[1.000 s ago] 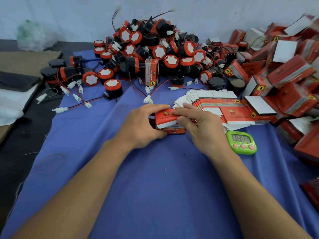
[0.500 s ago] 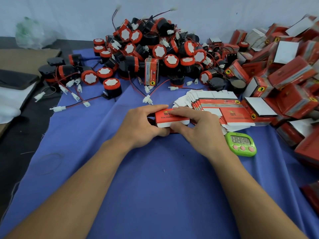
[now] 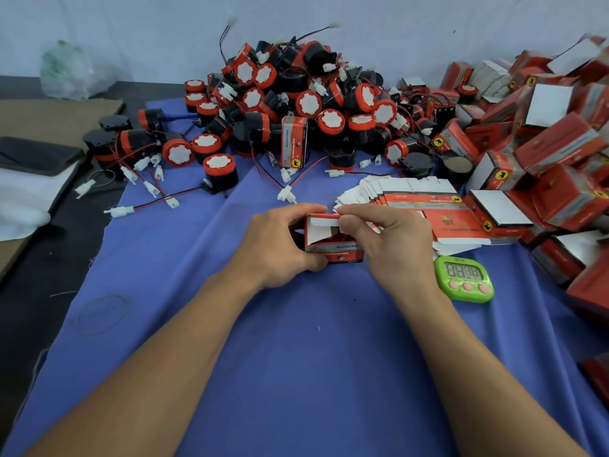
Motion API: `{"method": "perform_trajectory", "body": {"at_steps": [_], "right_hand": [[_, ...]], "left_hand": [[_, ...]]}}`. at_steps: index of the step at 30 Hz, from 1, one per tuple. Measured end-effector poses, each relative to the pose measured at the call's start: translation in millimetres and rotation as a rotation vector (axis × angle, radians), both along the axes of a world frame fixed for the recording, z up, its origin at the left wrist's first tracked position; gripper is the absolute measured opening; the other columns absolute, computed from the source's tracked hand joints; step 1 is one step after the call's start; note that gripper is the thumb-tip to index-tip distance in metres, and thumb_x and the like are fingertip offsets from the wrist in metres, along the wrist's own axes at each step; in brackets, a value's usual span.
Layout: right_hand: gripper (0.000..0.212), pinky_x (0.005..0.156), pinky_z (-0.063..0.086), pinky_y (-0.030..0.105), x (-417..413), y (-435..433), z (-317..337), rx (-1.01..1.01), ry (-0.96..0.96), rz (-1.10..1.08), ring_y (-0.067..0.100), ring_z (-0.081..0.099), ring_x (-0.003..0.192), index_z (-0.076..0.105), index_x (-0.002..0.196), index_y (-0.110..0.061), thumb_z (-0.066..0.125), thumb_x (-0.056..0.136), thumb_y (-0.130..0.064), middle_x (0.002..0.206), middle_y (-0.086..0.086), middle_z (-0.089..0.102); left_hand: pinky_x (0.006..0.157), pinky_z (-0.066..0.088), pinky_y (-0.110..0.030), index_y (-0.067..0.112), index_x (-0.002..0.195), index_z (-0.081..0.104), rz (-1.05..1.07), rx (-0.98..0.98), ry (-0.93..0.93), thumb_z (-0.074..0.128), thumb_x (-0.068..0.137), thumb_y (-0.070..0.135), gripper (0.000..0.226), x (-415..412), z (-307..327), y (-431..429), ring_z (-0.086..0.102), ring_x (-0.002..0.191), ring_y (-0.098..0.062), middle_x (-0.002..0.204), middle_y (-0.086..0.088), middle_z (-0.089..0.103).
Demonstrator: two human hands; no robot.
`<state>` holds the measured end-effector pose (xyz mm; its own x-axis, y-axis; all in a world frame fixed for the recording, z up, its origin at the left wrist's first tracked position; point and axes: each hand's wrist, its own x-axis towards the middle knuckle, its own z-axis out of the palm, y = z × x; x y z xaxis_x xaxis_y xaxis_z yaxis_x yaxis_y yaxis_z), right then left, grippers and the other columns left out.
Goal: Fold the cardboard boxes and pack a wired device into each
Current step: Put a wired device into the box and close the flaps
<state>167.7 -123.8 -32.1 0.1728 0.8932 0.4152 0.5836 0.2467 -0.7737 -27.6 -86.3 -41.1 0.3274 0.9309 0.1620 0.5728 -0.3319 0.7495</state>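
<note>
A small red and white cardboard box [image 3: 331, 240] stands on the blue cloth at the centre, its open end facing me with white flaps showing. My left hand [image 3: 280, 245] grips its left side, thumb on top. My right hand [image 3: 392, 239] pinches the top white flap between thumb and fingers. A fanned stack of flat unfolded boxes [image 3: 425, 209] lies just right of my hands. A big heap of black and red round wired devices [image 3: 296, 103] with white connectors fills the back of the cloth.
A pile of folded red boxes [image 3: 553, 153] rises along the right side. A green digital timer [image 3: 464, 280] lies near my right wrist. One upright box [image 3: 294, 141] stands in front of the heap. Loose wires [image 3: 145, 206] trail at the left; brown cardboard [image 3: 49, 117] lies beyond.
The flat box has been opened up into a box shape and turned so its open end faces me. My right hand has shifted onto the top flap.
</note>
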Motion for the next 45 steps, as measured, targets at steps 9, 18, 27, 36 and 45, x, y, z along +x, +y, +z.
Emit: {"method": "perform_trajectory", "body": {"at_steps": [9, 18, 27, 36, 45], "right_hand": [[0.021, 0.095, 0.048, 0.013, 1, -10, -3, -0.050, -0.015, 0.049, -0.002, 0.067, 0.103, 0.082, 0.104, -0.027, 0.082, 0.085, -0.019, 0.106, -0.016, 0.076], [0.025, 0.104, 0.041, 0.009, 3, -17, -1, -0.091, -0.082, 0.127, -0.009, 0.057, 0.118, 0.079, 0.113, -0.026, 0.077, 0.091, -0.017, 0.118, -0.012, 0.074], [0.026, 0.108, 0.034, 0.006, 8, -22, -8, -0.089, -0.085, 0.190, -0.009, 0.052, 0.128, 0.077, 0.119, -0.019, 0.069, 0.096, -0.008, 0.119, -0.024, 0.065], [0.031, 0.115, 0.037, 0.018, 9, -25, -8, -0.144, -0.011, 0.216, -0.009, 0.050, 0.132, 0.076, 0.121, -0.024, 0.068, 0.096, -0.008, 0.125, -0.021, 0.067], [0.042, 0.112, 0.040, 0.033, -8, -46, -3, 0.053, -0.539, 0.092, 0.024, 0.058, 0.134, 0.071, 0.129, -0.013, 0.066, 0.090, 0.002, 0.136, 0.004, 0.067]], "left_hand": [[0.093, 0.054, -0.021, 0.041, 0.127, 0.069, -0.051, -0.069, -0.082, 0.086, 0.070, 0.041, 0.060, -1, 4, -1, 0.067, 0.105, 0.004, 0.115, 0.021, 0.073], [0.106, 0.053, -0.035, 0.048, 0.123, 0.070, -0.108, -0.163, -0.213, 0.078, 0.072, 0.052, 0.051, -10, 7, 2, 0.067, 0.115, 0.000, 0.121, 0.020, 0.074], [0.099, 0.053, -0.019, 0.038, 0.109, 0.081, -0.214, -0.289, -0.359, 0.076, 0.092, 0.014, 0.030, -13, 8, 1, 0.056, 0.128, 0.009, 0.131, 0.017, 0.068], [0.100, 0.047, -0.013, 0.018, 0.110, 0.081, -0.147, -0.373, -0.429, 0.067, 0.098, 0.008, 0.021, -5, 11, -1, 0.063, 0.119, 0.006, 0.128, 0.010, 0.069], [0.096, 0.052, -0.017, 0.042, 0.119, 0.074, -0.103, -0.242, -0.315, 0.068, 0.099, 0.015, 0.034, 6, 4, -5, 0.065, 0.114, 0.002, 0.123, 0.018, 0.073]]}}
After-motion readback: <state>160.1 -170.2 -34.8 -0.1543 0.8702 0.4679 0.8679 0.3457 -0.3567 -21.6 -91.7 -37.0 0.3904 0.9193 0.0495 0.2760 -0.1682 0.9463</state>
